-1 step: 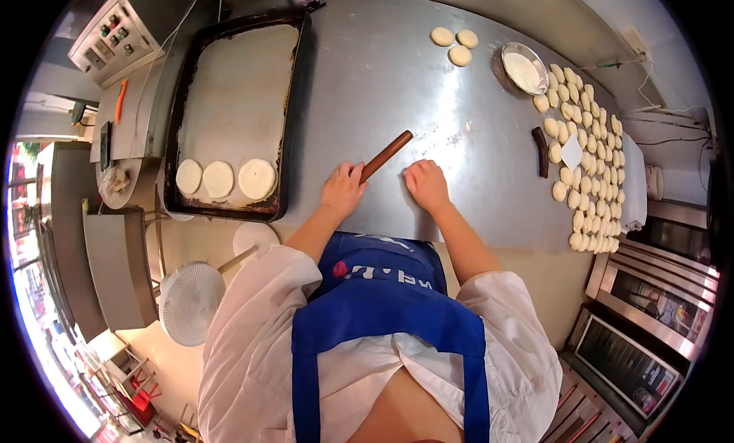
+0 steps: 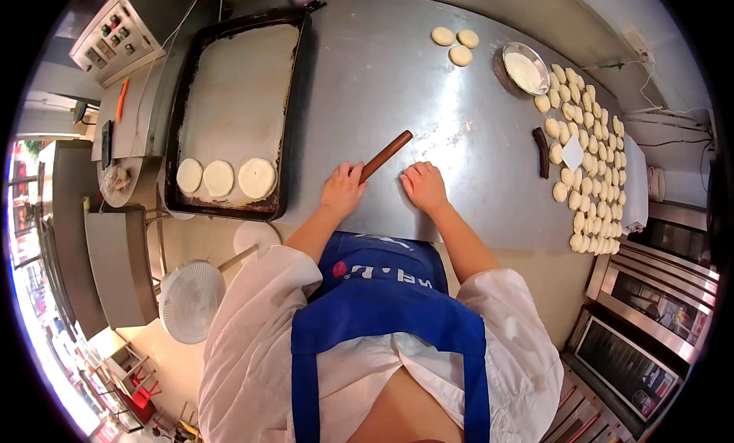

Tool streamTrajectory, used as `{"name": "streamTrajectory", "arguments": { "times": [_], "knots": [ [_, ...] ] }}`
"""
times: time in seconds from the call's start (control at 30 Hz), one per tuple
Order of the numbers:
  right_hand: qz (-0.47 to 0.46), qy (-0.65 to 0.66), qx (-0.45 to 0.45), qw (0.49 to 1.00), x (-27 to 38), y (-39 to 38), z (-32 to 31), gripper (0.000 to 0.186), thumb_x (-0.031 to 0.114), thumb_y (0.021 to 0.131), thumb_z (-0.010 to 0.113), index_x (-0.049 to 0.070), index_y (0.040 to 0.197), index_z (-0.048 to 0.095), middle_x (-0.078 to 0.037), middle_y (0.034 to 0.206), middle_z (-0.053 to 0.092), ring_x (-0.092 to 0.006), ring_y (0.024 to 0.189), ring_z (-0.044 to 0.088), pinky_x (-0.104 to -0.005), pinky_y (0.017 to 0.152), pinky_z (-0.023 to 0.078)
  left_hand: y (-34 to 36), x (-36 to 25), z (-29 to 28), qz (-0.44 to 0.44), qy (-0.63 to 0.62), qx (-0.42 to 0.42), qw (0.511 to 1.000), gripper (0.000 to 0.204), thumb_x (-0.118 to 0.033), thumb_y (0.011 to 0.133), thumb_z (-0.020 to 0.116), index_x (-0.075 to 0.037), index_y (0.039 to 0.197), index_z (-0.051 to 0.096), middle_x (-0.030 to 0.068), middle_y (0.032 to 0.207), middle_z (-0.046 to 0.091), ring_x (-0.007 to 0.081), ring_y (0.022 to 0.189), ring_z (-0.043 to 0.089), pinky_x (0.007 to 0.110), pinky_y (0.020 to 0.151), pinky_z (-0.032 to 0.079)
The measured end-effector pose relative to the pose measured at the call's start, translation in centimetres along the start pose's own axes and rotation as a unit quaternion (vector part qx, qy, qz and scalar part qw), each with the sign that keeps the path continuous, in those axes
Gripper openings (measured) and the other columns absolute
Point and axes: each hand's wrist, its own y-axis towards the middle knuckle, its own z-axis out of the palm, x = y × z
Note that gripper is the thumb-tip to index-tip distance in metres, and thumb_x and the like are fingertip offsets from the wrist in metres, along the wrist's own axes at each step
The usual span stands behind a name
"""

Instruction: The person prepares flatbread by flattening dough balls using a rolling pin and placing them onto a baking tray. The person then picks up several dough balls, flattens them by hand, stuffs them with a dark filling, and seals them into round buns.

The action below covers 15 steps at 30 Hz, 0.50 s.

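1. The brown rolling pin (image 2: 388, 154) lies over the surface (image 2: 367, 68), its long axis running from the left hand (image 2: 343, 189) diagonally toward the far right.
2. The left hand is nearer, its fingers clamped around the pin's near end.
3. The right hand (image 2: 425, 188) is just right of the pin, fingers curled; whether they close fully cannot be told, and no held thing shows.

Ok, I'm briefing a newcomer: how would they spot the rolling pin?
On the steel table, look right of the black baking tray. The left hand holds the rolling pin: straight, reddish-brown, unlike the curved, darker stick beside the dough pieces.
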Motion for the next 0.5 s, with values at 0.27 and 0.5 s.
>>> {"name": "streamTrajectory", "arguments": {
  "times": [0.27,0.5],
  "knots": [
    [-0.020,0.020,0.108,0.994,-0.6,-0.5,-1.0,0.041,0.046,0.084,0.067,0.008,0.099,0.062,-0.010,0.096,0.063,-0.0289,0.094,0.059,-0.0437,0.084,0.045,-0.4,0.1,0.2,-0.023,0.000,-0.011,1.000,0.051,-0.028,0.088,0.071,-0.014,0.135,0.055,0.0114,0.121,0.054,0.0316,0.111,0.057,0.043,0.091,0.052],
    [0.050,-0.022,0.094,0.994,0.8,1.0,-1.7,0.080,0.054,0.086,0.065,0.009,0.147,0.041,-0.024,0.147,0.039,-0.0376,0.137,0.038,-0.0561,0.113,0.026,-0.4,-1.1,-0.4,-0.042,-0.003,-0.013,0.999,0.051,-0.026,0.088,0.071,-0.012,0.135,0.054,0.0126,0.121,0.054,0.0326,0.111,0.057,0.044,0.093,0.050]
  ]
}}
